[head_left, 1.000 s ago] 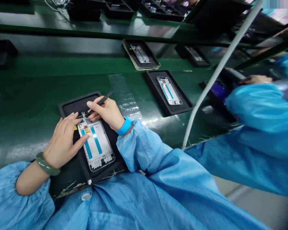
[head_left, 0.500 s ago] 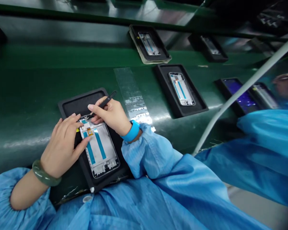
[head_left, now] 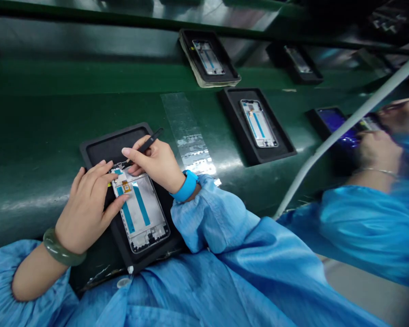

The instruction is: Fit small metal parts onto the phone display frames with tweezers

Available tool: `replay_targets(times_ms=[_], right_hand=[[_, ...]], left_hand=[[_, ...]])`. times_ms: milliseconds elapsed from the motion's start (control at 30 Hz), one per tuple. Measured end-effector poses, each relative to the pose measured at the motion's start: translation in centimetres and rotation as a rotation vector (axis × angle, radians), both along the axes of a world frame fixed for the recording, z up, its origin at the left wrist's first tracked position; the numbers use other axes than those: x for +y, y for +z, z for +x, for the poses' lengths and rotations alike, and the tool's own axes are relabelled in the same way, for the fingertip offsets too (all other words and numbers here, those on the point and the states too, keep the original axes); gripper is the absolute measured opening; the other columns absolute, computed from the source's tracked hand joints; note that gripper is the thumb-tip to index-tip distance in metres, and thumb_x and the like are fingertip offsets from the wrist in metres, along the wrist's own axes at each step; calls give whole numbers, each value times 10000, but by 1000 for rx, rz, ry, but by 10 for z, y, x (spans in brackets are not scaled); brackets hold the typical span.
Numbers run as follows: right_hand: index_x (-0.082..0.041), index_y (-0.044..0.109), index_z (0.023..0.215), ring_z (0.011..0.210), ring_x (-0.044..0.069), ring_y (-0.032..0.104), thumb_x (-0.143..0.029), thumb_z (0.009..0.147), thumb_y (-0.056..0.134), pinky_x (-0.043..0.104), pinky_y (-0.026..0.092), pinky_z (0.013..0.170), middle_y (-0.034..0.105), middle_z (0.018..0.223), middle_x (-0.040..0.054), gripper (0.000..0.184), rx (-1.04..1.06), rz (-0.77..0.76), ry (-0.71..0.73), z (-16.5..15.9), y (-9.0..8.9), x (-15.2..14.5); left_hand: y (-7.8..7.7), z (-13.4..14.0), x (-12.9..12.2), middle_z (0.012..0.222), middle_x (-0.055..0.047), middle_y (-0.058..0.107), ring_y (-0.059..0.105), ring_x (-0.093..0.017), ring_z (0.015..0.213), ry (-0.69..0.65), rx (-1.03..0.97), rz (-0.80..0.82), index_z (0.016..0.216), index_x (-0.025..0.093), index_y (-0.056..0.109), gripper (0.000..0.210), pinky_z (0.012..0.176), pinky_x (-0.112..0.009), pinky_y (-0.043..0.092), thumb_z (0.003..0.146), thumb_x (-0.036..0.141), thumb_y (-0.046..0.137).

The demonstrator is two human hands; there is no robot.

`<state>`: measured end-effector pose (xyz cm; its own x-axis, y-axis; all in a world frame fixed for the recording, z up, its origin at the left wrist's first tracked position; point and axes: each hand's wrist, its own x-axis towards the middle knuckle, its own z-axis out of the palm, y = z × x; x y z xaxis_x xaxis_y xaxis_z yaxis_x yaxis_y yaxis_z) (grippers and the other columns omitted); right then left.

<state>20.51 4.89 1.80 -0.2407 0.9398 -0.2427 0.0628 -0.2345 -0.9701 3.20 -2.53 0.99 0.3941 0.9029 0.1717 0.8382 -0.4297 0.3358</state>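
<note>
A phone frame [head_left: 158, 211] lies face down in a black tray [head_left: 104, 147] in front of me, its silver inside bearing two blue strips and a small orange flex cable [head_left: 126, 186]. Across its upper left edge rests my left hand [head_left: 90, 200], open, with fingers stretched and the thumb apart, touching the frame. My right hand [head_left: 157, 159] is closed on a slim black pair of tweezers [head_left: 152, 140], held like a pen over the frame's top end. The tweezers' tips are largely hidden by the fingers.
Another tray [head_left: 236, 122] with a phone frame stands to the right, and more trays [head_left: 231, 77] lie further back. A clear plastic strip [head_left: 191, 141] is on the green bench. A pale bar [head_left: 347, 136] slants before a co-worker's hands [head_left: 380, 152] at right.
My hands and the tweezers stay almost in place over the phone frame. At right, the co-worker's hands have come further into view, beside the trays there. The view has shifted slightly.
</note>
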Motion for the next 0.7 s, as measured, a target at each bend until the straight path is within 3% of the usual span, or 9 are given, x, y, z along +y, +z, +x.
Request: replay_targets(times_ms=[567, 700], right_hand=[[-187, 515, 779, 546, 123, 656, -487, 710, 670, 219, 560, 519, 585, 552, -54, 345, -45, 128, 32, -2, -3, -2], [-191, 490, 779, 572, 113, 653, -486, 709, 671, 212, 558, 527, 581, 618, -50, 353, 61, 158, -81, -1, 1, 1]], left_hand=[[3, 3, 3, 1260, -183, 499, 442, -336, 1218, -48, 126, 104, 1212, 139, 528, 394, 1028, -599, 278, 922, 365, 387], [5, 8, 1, 1247, -179, 516, 442, -336, 1216, -16, 150, 98, 1210, 132, 532, 405, 1035, -603, 261, 922, 369, 377]])
